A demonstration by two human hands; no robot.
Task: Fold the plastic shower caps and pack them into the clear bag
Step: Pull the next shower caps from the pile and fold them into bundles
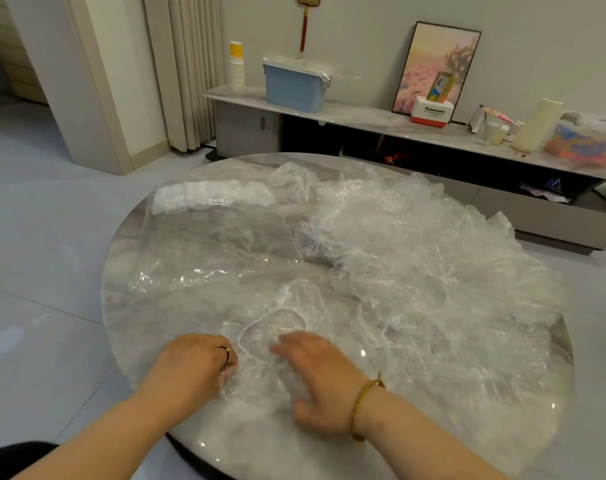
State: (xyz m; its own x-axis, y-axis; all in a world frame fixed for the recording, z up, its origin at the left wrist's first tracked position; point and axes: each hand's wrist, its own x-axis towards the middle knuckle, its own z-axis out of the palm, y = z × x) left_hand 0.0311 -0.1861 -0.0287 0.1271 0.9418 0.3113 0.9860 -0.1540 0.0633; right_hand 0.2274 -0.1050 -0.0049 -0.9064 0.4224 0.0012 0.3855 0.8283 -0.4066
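Note:
One clear plastic shower cap [277, 327] lies spread on the round marble table [128, 306] near its front edge. My left hand [194, 365] has its fingers curled on the cap's left edge. My right hand [315, 372] lies flat on the cap's right part, fingers straight and slightly blurred. A large heap of loose shower caps [433, 271] covers the table's right half. The clear bag [218, 233] lies flat at the back left, with a row of folded caps [211, 195] inside at its far end.
Behind the table runs a low marble shelf [363, 116] carrying a blue lidded bin [294, 84], stacked paper cups [236, 67], a framed picture [436, 67] and a Panasonic box [433, 112]. Grey tiled floor [42, 237] lies to the left.

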